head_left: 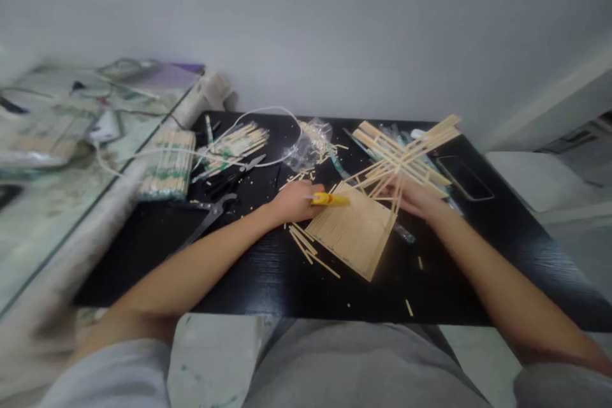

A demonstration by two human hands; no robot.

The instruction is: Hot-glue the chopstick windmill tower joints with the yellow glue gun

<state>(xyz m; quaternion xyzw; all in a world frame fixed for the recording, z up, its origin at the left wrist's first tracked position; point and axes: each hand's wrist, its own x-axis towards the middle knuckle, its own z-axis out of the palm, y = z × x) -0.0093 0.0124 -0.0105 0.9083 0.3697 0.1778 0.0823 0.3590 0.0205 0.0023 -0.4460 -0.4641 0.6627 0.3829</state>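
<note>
My left hand (pixel 292 203) is closed around a yellow tool (pixel 331 199), which points right over a flat panel of sticks laid side by side (pixel 356 229). Its exact kind is not clear. On the right, my right hand (pixel 412 196) has its fingers around thin sticks of a crossed stick frame (pixel 399 158), which rises above the panel's far right corner. The frame's arms spread out like windmill blades. Part of the right fingers is hidden behind the sticks. Several loose sticks (pixel 302 243) lie at the panel's left edge.
Scissors (pixel 210 220) and pliers-like cutters (pixel 239 173) lie left on the black table (pixel 258 284). Bundled sticks (pixel 167 162), a plastic bag of small pieces (pixel 313 140) and a looping white cord (pixel 277 108) are behind. A phone-like dark slab (pixel 463 178) lies right.
</note>
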